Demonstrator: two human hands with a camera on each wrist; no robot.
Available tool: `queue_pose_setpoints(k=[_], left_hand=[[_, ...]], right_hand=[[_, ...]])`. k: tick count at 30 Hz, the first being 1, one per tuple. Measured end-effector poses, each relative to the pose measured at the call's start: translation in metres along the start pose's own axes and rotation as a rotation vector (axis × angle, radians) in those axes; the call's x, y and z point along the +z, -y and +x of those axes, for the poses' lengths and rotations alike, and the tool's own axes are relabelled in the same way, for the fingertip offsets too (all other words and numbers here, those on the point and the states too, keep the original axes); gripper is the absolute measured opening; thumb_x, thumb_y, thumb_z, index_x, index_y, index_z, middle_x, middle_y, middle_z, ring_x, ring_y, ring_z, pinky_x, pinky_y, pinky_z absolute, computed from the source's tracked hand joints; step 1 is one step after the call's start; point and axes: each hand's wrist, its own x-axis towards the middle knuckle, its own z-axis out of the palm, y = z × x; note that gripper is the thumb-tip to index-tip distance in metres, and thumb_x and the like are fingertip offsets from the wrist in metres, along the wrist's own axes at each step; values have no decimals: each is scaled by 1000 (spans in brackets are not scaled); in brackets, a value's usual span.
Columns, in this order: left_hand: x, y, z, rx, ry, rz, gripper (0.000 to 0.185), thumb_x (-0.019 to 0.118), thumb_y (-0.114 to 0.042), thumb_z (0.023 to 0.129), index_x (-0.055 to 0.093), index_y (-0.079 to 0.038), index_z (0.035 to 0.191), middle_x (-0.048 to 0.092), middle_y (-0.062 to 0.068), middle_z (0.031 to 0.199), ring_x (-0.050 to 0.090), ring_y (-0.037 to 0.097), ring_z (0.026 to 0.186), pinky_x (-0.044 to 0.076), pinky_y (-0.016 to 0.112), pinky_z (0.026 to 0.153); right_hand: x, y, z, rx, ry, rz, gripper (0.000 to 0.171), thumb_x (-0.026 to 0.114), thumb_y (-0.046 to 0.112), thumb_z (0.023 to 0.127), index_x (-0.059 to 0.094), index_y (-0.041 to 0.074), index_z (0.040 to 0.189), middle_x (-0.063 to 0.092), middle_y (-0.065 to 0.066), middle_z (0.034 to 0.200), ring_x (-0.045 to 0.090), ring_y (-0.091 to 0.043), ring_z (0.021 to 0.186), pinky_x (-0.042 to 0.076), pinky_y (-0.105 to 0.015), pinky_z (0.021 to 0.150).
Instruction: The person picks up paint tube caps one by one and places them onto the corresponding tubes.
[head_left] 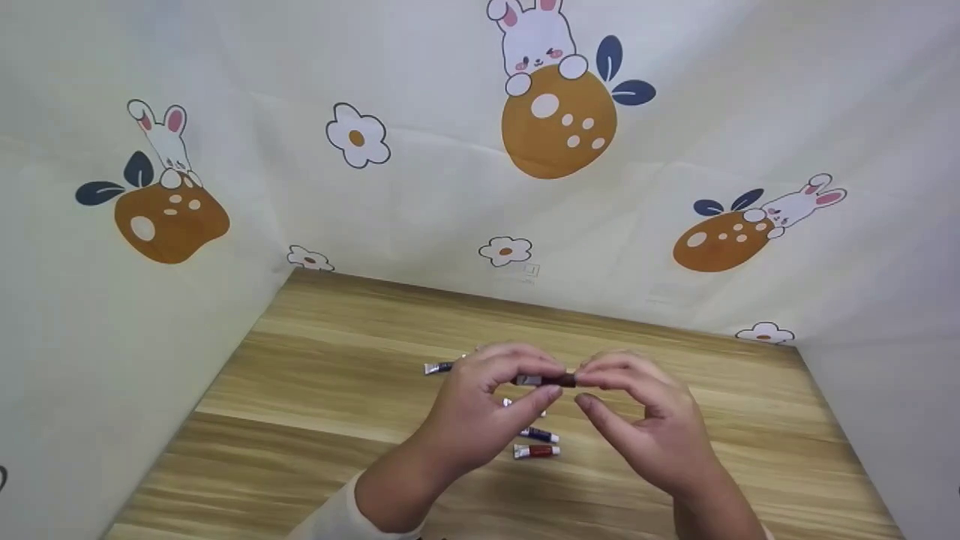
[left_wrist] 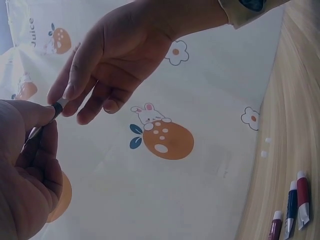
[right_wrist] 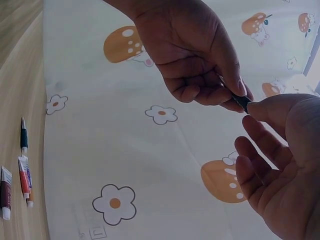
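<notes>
My left hand (head_left: 476, 405) holds a small dark paint tube (head_left: 553, 380) above the table, gripping its body between thumb and fingers. From the other side my right hand (head_left: 660, 420) reaches to the tube's capped end. In the left wrist view the right thumb and fingertip pinch the small white cap (left_wrist: 61, 100). The right wrist view shows the dark tube body (right_wrist: 242, 101) between the two hands, its cap covered by the right fingers. Below the hands lie a red paint tube (head_left: 536, 451) and a blue paint tube (head_left: 540, 435), with another partly hidden behind the left hand.
A dark paint tube (head_left: 437, 368) lies left of the hands on the wooden table (head_left: 300, 465). The left wrist view adds a maroon tube (left_wrist: 275, 227) and two small white pieces near the table edge. A printed cloth (head_left: 420, 210) surrounds the table's back and sides.
</notes>
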Motion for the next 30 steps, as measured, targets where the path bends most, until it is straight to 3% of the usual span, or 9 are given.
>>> queue_pose_setpoints(k=[16, 23, 30], left_hand=[[0, -2, 0, -40, 31, -17, 15, 83, -27, 95, 83, -26, 111, 77, -18, 115, 71, 7, 111, 58, 31, 99], [1, -2, 0, -44, 47, -19, 15, 82, -27, 96, 83, -26, 111, 78, -16, 116, 71, 7, 111, 58, 32, 99], [1, -1, 1, -38, 43, -22, 15, 84, -21, 94, 84, -25, 109, 79, -15, 113, 73, 7, 108, 59, 30, 97]], right_hand=[[2, 4, 1, 112, -42, -89, 40, 85, -11, 81, 83, 19, 107, 80, 4, 99, 74, -10, 99, 56, -17, 91], [1, 1, 0, 109, -28, -116, 24, 83, 2, 90, 83, 21, 105, 79, -2, 93, 72, -10, 95, 54, -16, 88], [0, 1, -2, 116, 5, -173, 31, 83, -5, 85, 80, 22, 99, 76, 11, 94, 70, -8, 92, 54, -17, 83]])
